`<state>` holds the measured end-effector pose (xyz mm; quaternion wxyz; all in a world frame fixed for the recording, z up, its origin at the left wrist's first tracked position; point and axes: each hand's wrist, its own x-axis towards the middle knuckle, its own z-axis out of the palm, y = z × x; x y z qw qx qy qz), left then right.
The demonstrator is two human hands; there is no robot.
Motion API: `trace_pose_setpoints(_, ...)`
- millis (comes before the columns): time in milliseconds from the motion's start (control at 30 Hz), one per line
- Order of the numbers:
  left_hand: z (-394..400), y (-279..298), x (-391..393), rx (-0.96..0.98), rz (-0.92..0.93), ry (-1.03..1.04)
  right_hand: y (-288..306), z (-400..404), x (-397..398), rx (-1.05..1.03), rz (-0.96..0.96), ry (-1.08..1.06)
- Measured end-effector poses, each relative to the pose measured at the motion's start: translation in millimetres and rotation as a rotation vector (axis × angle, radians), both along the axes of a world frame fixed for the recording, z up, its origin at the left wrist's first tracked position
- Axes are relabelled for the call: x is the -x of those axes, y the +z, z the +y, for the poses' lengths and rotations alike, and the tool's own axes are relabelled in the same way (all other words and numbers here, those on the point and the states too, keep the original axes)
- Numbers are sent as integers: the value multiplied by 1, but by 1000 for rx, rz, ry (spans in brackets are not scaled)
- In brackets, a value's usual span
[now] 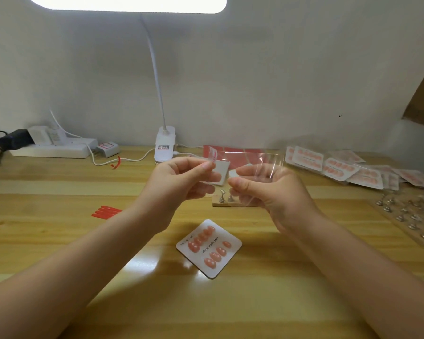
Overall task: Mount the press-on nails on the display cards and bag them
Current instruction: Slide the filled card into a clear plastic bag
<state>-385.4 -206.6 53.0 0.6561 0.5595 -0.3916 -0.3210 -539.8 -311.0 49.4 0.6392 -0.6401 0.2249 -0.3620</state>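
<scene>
Nearest the camera, in the lower middle of the frame, a finished display card (pixel 209 248) is seen lying flat on the wooden table (pixel 279 302), with two rows of pink press-on nails (pixel 201 237) mounted on it. Above it, at the centre of the frame, a clear bag (pixel 251 165) is held up off the table between both hands. One edge of it, near its red-and-white flap, is pinched by the left hand (pixel 181 182) between thumb and forefinger; the other side is pinched by the curled fingers of the right hand (pixel 267 189).

The bagging step appears to be in hand: the mouth of the bag is probably being worked apart. Next, the mouth would need to be held wide by one hand while the card is picked up and slid in flat, so that no nails are knocked off.

At the right of the frame, a pile of bagged cards (pixel 340 167) is seen.
</scene>
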Motion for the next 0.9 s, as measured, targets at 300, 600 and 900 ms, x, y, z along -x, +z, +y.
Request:
trace_pose_setpoints(300,-2,-2,-5,11,-159,100,2,3,1,44,-9,-20)
trace_pose_setpoints(600,2,3,-9,-418,-1035,303,-1,0,1,129,-42,-87)
trace_pose_setpoints(900,31,-11,59,-980,-1533,-199,-5,-13,3,90,-59,-180)
